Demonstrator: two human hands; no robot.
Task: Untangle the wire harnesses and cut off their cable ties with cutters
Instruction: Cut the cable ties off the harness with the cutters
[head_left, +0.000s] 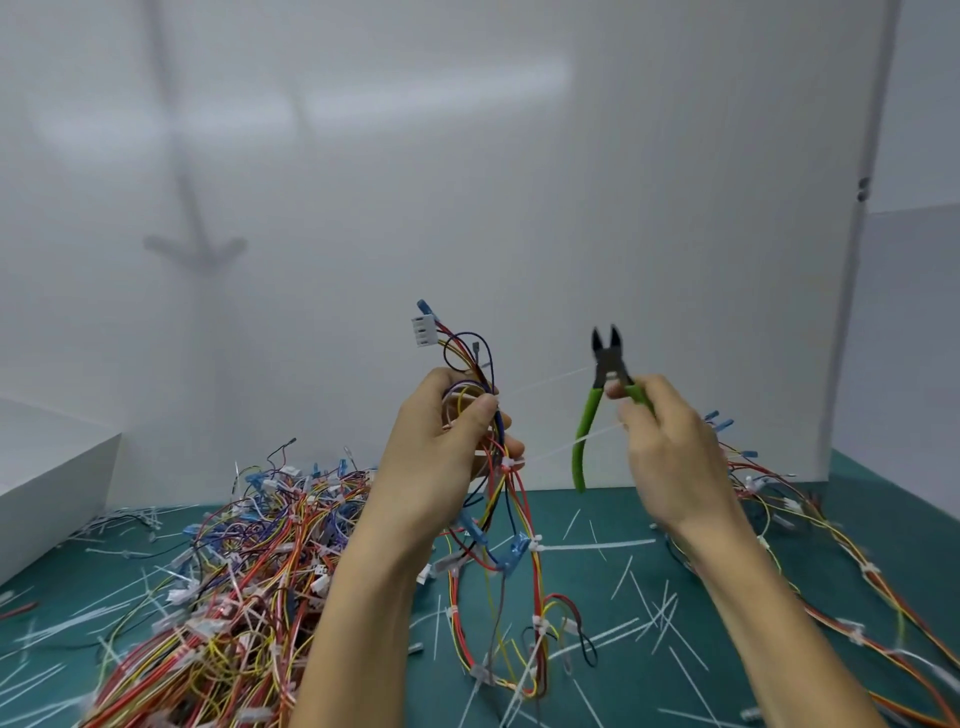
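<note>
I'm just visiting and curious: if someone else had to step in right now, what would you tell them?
Left hand grips one wire harness, lifted above the green mat.
Right hand holds the green-handled cutters, jaws open, pointing up, not on a tie.
Done: many cut ties litter the mat.
Left: the held harness has uncut white ties; a big tangled pile waits on the left.

Cool, even light, bright and soft. Across the top of the white back panel (571, 218) lies a pale streak of glare (311, 98), and a faint grey arrow-shaped shadow (195, 249) sits at its left. The right hand (675, 457) and cutters (608, 374) are slightly smeared by motion. Wire harnesses (883, 597) at the right edge of the mat (587, 597) look soft.
</note>
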